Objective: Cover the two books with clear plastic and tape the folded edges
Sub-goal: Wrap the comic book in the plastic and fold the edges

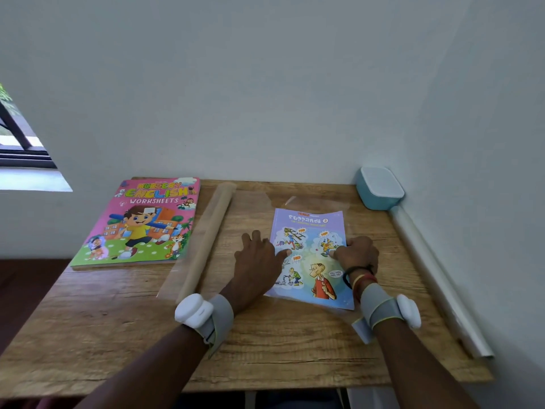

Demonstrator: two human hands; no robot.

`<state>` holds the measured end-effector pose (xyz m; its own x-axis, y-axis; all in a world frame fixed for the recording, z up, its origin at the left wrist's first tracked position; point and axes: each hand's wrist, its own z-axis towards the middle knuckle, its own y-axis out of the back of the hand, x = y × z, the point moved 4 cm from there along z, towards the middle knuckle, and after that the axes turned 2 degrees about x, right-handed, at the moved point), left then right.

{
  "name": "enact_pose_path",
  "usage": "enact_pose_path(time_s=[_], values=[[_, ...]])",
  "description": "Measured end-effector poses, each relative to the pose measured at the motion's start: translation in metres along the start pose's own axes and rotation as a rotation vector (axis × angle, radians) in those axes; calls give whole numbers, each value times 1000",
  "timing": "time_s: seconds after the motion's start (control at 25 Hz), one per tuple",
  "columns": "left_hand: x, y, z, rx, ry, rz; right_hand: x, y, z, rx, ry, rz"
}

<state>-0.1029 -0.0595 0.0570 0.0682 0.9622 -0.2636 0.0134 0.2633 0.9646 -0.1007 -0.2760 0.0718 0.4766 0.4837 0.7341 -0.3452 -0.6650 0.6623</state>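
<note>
The purple book (312,261) lies between the hands: left hand (258,259) spread flat beside it, right hand (357,252) gripping its edge

Single wide-angle head-worn view, facing forward and down over a wooden table (118,335) against a pale wall (265,98); close above left hand (256,261) and right hand (358,252), centred on the Suppandi comic book (309,246).
</note>
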Motion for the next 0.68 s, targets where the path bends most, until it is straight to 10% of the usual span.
enact_pose_path(time_s=[0.48, 0.68], values=[[13, 7, -1, 104, 29, -174, -13, -19, 14, -12, 185, -178], [54, 43, -4, -342, 25, 41, 2, -7, -8, -226, 272, -76]])
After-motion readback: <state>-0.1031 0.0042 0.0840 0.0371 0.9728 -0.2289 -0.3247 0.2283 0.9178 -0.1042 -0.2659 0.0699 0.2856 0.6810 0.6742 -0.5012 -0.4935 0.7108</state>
